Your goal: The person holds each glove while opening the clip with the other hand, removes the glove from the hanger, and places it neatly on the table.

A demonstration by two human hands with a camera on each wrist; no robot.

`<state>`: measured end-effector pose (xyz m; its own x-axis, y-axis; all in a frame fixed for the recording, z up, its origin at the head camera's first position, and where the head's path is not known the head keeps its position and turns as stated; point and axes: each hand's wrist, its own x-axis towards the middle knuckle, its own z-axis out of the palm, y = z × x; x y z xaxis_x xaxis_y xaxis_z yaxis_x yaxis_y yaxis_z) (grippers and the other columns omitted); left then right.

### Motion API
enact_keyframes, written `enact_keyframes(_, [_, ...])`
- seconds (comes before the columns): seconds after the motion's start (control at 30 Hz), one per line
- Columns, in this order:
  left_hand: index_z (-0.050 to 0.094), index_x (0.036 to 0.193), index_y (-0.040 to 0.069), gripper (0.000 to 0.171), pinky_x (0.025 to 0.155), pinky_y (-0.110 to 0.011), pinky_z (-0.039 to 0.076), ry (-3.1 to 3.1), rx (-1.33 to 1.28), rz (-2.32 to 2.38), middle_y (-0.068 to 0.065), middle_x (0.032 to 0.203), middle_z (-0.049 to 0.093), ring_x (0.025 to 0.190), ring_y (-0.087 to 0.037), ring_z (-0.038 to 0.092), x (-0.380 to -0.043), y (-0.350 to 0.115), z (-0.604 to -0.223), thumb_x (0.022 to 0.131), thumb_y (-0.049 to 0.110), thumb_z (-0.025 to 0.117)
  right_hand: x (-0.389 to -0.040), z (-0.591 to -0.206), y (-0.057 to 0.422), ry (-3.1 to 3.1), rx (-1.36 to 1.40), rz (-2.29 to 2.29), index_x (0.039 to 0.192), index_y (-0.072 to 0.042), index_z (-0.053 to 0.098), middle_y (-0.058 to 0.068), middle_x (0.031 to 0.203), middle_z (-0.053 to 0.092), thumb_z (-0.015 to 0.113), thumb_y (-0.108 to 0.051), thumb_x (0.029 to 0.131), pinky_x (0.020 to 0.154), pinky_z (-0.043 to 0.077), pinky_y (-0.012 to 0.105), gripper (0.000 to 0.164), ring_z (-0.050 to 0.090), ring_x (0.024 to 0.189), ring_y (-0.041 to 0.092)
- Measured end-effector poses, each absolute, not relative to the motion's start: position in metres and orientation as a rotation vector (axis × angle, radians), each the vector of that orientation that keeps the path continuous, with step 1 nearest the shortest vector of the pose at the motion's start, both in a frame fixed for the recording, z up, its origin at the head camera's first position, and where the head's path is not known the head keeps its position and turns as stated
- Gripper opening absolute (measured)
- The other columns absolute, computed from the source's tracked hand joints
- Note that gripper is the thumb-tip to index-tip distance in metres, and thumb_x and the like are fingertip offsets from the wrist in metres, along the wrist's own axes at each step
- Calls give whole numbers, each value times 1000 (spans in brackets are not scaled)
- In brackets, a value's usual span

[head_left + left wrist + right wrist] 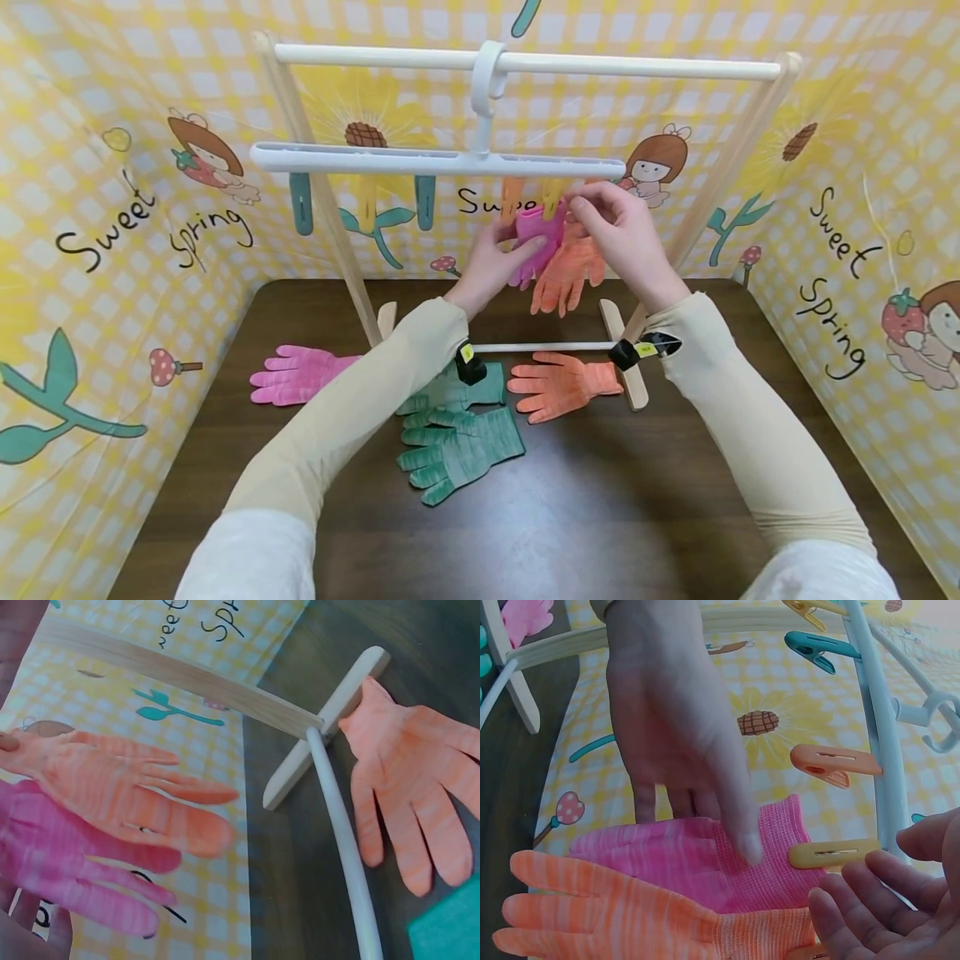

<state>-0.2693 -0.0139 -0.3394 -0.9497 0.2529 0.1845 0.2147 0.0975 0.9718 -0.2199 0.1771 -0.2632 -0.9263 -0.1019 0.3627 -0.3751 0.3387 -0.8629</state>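
Above the tabletop (585, 517) toward its far edge, the left hand (480, 271) pinches in its fingers the cuff of a striped pink knit glove (675, 855) held by a yellow plastic clip (832, 854) on a white plastic hanger (375, 158), while the right hand (622, 225) has loosely bent, parted fingers beside that clip.

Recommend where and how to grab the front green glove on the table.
Pinch the front green glove by its cuff, likely from the right: it lies flat, fingers pointing left, cuff end facing bare tabletop, while the other green glove sits close behind.
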Motion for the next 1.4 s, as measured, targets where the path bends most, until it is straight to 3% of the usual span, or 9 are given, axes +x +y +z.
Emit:
enact_keyframes(0.13, [68, 127, 7, 37, 67, -38, 56, 2149, 506, 2099, -12, 107, 72, 75, -37, 65, -269, -9, -333, 99, 32, 73, -222, -262, 173, -2341, 425, 1663, 128, 2, 67, 19, 121, 70, 58, -18, 107, 90, 58, 35, 30, 68, 105, 27])
enact_keyframes(0.3, [67, 108, 6, 21, 44, -33, 41, 2065, 523, 2144, -20, 75, 58, 47, -31, 46, -267, -5, -329, 102, 26, 69, -225, -264, 169, -2284, 422, 1724, 127, 5, 65, 20, 117, 70, 58, -15, 106, 90, 58, 35, 29, 70, 95, 25])
enact_keyframes(0.47, [64, 101, 8, 16, 56, -28, 48, 2095, 544, 2148, -9, 78, 65, 57, -22, 59, -267, -5, -330, 104, 24, 67, -225, -266, 165, -2244, 418, 1753, 129, 9, 61, 23, 118, 67, 57, -12, 106, 89, 58, 32, 31, 67, 95, 20])
enact_keyframes(0.57, [68, 109, 7, 17, 67, -26, 51, 2098, 573, 2159, -6, 85, 71, 68, -18, 66, -267, -7, -330, 104, 24, 66, -226, -266, 163, -2242, 404, 1731, 129, 10, 61, 23, 120, 66, 57, -12, 107, 90, 57, 32, 32, 66, 98, 21])
enact_keyframes(0.77, [70, 120, 2, 25, 78, -26, 56, 2036, 613, 2177, -7, 94, 78, 82, -17, 74, -265, -12, -332, 105, 22, 65, -227, -271, 164, -2306, 363, 1640, 128, 7, 62, 21, 122, 67, 57, -15, 106, 89, 55, 28, 31, 65, 98, 17])
enact_keyframes(1.07, [67, 118, 4, 21, 78, -27, 57, 1978, 604, 2197, -5, 95, 77, 83, -15, 74, -261, -13, -336, 106, 19, 63, -227, -273, 164, -2450, 409, 1541, 135, 5, 60, 21, 128, 68, 56, -18, 106, 83, 50, 23, 37, 66, 110, 27])
enact_keyframes(1.27, [66, 119, 2, 22, 81, -28, 57, 1959, 627, 2179, -6, 97, 77, 85, -15, 74, -260, -16, -335, 106, 18, 62, -230, -273, 162, -2491, 392, 1529, 141, 3, 58, 21, 134, 66, 52, -26, 110, 90, 53, 31, 43, 64, 119, 27])
enact_keyframes(1.4, [66, 121, 1, 24, 81, -28, 57, 1972, 612, 2157, -6, 97, 77, 85, -15, 74, -258, -16, -335, 106, 19, 63, -230, -276, 158, -2448, 311, 1609, 140, 0, 61, 17, 126, 70, 52, -31, 110, 81, 51, 27, 44, 62, 102, 17])
